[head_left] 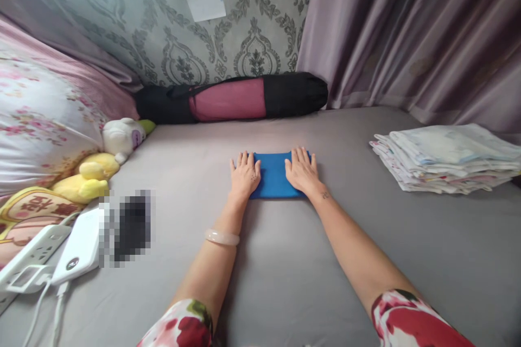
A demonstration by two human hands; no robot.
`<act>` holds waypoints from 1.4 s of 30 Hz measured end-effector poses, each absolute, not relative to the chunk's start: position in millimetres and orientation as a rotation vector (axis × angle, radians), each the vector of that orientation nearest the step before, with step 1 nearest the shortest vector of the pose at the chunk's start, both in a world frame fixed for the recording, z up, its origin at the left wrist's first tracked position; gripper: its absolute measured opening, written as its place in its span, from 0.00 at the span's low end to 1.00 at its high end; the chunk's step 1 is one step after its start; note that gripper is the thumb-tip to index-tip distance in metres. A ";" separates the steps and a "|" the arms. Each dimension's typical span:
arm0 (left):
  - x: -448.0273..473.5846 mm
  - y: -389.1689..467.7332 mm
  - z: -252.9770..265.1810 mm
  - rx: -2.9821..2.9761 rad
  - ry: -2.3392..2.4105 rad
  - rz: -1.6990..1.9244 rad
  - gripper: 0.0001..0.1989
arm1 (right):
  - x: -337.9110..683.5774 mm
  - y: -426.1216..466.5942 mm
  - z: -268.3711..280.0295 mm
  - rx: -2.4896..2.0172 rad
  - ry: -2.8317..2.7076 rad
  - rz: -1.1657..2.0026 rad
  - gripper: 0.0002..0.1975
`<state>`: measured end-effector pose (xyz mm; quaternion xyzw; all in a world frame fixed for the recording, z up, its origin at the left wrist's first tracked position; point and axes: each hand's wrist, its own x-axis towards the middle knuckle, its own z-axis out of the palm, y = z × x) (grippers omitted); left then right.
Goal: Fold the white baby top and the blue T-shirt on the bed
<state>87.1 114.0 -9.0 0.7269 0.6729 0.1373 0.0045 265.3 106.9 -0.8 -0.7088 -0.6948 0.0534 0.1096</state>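
A folded blue cloth (pixel 274 178) lies flat on the grey bed sheet (pixel 277 260), straight ahead of me. On its left edge rests my left hand (pixel 245 173), palm down with the fingers stretched forward. My right hand (pixel 301 169) lies palm down on the cloth's right side, thumb pointing inward and fingers spread. Both hands press from above and neither grips the cloth. The cloth's outer edges are partly hidden under my palms.
A stack of folded white cloths (pixel 448 160) sits at the right. Along the wall lies a long black and pink bag (pixel 230 100). Plush toys (pixel 122 138), a power strip (pixel 40 249), a white power bank (pixel 79 246) with cables and a blurred dark object (pixel 133 226) are on the left.
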 end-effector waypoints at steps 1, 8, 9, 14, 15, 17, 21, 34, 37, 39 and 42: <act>85.0 114.5 -8.7 2.269 2.132 0.449 0.29 | 269.3 107.5 -0.4 -2.098 -2.024 0.144 0.31; 73.8 120.6 -14.4 2.158 2.037 0.304 0.32 | 286.3 111.3 -10.8 -2.177 -2.000 0.211 0.32; 73.4 121.0 -15.2 2.138 2.017 0.289 0.32 | 286.4 111.3 -12.4 -2.178 -1.999 0.210 0.32; 72.7 121.7 -16.9 2.098 2.002 0.311 0.32 | 285.9 110.7 -14.9 -2.170 -1.996 0.199 0.32; 72.5 121.9 -16.8 2.093 2.002 0.314 0.32 | 286.2 110.6 -14.5 -2.167 -1.996 0.202 0.31; 72.3 121.9 -16.0 2.094 2.001 0.320 0.32 | 286.5 110.3 -12.9 -2.168 -1.990 0.216 0.31; 77.6 117.4 -8.4 2.136 2.078 0.365 0.31 | 283.0 108.6 -6.6 -2.174 -1.949 0.202 0.32; 105.3 92.5 -16.9 2.175 2.187 0.324 0.35 | 266.5 98.2 -21.8 -2.157 -1.886 0.057 0.32; 104.1 93.6 -18.2 2.179 2.202 0.317 0.35 | 267.9 99.3 -21.7 -2.148 -1.883 0.062 0.32; 104.4 93.2 -16.8 2.184 2.208 0.318 0.35 | 268.1 99.4 -19.3 -2.158 -1.886 0.076 0.32; 107.1 91.1 -13.0 2.218 2.206 0.354 0.34 | 263.4 97.2 -12.5 -2.176 -1.897 0.078 0.32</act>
